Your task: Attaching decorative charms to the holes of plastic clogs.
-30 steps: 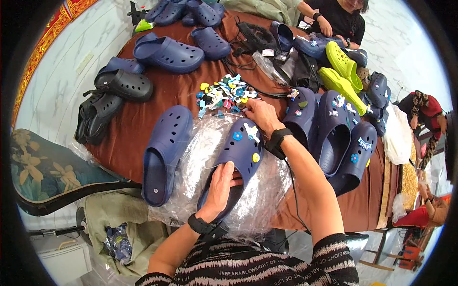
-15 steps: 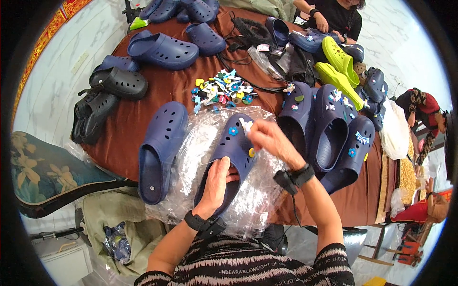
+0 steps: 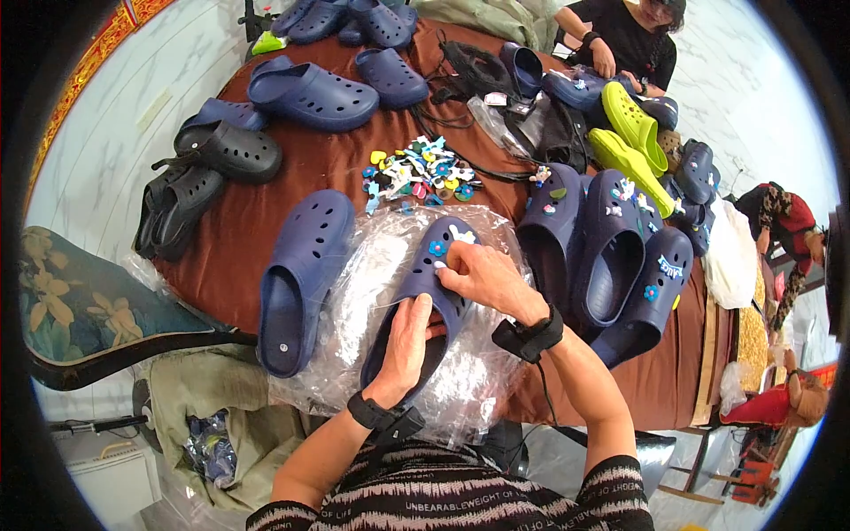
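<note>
A navy clog (image 3: 423, 280) lies toe-away on a crumpled clear plastic bag (image 3: 354, 327) before me. My left hand (image 3: 403, 350) grips its opening, with the fingers inside the upper and the thumb along the rim. On the toe sit a blue flower charm (image 3: 437, 249) and a white charm (image 3: 462, 234). Over the right side of the upper, my right hand (image 3: 487, 279) presses down with curled fingers; what they hold, if anything, is hidden. To the left lies a plain navy clog (image 3: 305, 265) without charms. Beyond the bag is a pile of colourful shoe charms (image 3: 421, 173).
Decorated navy clogs (image 3: 611, 248) stand close by on the right, with lime-green clogs (image 3: 629, 159) behind them. Black clogs (image 3: 226, 155) and more navy clogs (image 3: 314, 96) line the far left. Across the brown-covered table (image 3: 221, 274), a co-worker (image 3: 611, 44) handles another clog.
My right hand has come down and nearer onto the clog's upper, covering the yellow charm on its right side. My left hand keeps its hold. The view has shifted slightly.
</note>
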Demonstrator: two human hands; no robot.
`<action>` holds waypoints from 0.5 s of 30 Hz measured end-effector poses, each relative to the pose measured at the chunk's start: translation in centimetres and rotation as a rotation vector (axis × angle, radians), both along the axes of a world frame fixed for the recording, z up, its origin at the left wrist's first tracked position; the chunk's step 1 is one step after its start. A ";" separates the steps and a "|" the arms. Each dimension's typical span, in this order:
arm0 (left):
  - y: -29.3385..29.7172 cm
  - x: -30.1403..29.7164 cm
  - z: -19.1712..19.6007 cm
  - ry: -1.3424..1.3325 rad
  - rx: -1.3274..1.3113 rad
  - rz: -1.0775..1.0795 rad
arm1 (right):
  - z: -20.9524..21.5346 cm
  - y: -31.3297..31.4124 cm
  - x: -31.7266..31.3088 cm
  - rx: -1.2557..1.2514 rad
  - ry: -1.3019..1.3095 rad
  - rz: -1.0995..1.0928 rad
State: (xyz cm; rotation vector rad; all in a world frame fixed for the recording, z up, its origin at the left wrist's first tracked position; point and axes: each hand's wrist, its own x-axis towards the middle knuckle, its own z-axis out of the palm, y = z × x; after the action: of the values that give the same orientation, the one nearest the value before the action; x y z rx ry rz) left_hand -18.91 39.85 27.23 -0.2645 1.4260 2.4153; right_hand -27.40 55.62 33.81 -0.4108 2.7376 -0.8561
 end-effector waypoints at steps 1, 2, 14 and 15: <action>0.0 0.0 0.1 0.008 0.009 -0.003 | -0.3 0.1 -0.1 0.002 0.002 0.002; 0.0 0.0 0.1 0.016 0.018 -0.006 | -0.8 0.2 -0.1 -0.012 0.043 0.014; -0.1 -0.1 0.4 0.036 -0.065 -0.020 | -1.0 0.5 -0.7 -0.047 0.166 0.052; -0.1 -0.1 0.3 0.036 -0.066 -0.016 | -1.0 0.4 -0.9 -0.005 0.169 0.030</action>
State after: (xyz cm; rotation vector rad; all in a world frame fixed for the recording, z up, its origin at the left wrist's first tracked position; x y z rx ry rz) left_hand -19.01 39.70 27.51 -0.2249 1.5194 2.3745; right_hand -28.34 56.01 32.79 -0.5475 2.8747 -0.8576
